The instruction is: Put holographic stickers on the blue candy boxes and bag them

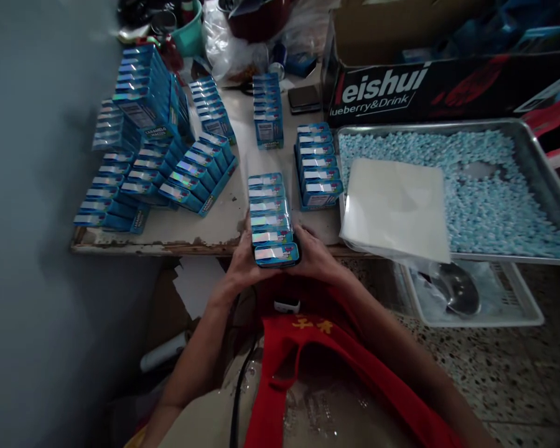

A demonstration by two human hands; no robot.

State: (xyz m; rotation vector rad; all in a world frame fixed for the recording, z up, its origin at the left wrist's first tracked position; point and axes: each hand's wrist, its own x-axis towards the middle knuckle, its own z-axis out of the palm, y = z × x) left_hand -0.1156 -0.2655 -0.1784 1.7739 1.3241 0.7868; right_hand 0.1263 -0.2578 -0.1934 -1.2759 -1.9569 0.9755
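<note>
A row of small blue boxes (269,211) runs from the table's middle to its front edge. My left hand (242,261) and my right hand (315,255) close around the nearest box (277,254) from both sides, fingers wrapped at its ends. More rows of the same blue boxes (318,163) stand just right of it, and a big pile of blue boxes (154,149) fills the table's left part.
A metal tray (536,162) of small pale blue candies carries a white sheet (394,208) at the right. Behind it stands a black cardboard carton (424,87). A white basket (476,295) with a metal scoop sits below the tray. The worn table edge (158,246) runs left.
</note>
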